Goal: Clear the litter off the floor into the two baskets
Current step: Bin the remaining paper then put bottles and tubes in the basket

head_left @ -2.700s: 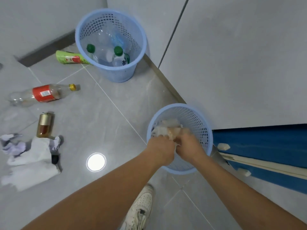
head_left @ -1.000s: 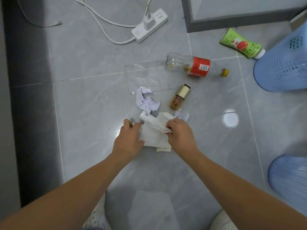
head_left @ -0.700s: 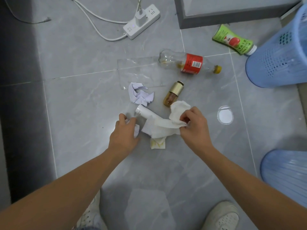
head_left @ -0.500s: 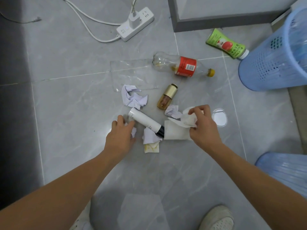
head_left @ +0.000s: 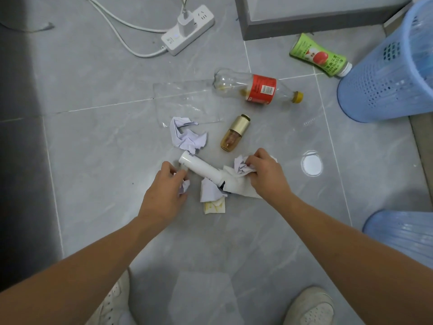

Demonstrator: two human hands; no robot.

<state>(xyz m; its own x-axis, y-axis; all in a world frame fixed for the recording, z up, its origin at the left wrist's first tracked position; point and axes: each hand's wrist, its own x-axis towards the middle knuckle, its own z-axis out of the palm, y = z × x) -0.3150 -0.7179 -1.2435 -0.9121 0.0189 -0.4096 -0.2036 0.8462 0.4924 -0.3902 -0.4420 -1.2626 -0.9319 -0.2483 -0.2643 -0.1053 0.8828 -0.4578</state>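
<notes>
- The right hand (head_left: 263, 174), a bit right of the middle of the frame, has its grip closed on a small crumpled paper (head_left: 241, 165), and it presses down on a white tissue (head_left: 239, 187) that lies on the floor (head_left: 93, 148).
- The left hand (head_left: 165, 188), just left of the middle, has its grip curled around a small paper scrap (head_left: 185, 186).
- A white tube (head_left: 201, 170) lies tilted between the two hands, with its dark end tucked under the tissue.
- Below the tube are a pale paper bit (head_left: 209, 192) and a yellowish scrap (head_left: 214, 207).
- Above the tube lies a bigger crumpled paper (head_left: 186, 136), and next to it a little bottle with a gold cap (head_left: 235, 133).
- Higher up is a clear bottle with a red label (head_left: 255, 89), lying on its side beside a flat clear plastic sheet (head_left: 185, 102).
- A green juice bottle (head_left: 316, 56) lies at the upper right, close to a blue basket (head_left: 384, 76).
- A second blue basket (head_left: 403, 233) shows at the lower right edge.
- A white power strip (head_left: 187, 36) with cords sits at the top.
- Two white shoes (head_left: 309, 306) are at the bottom.
</notes>
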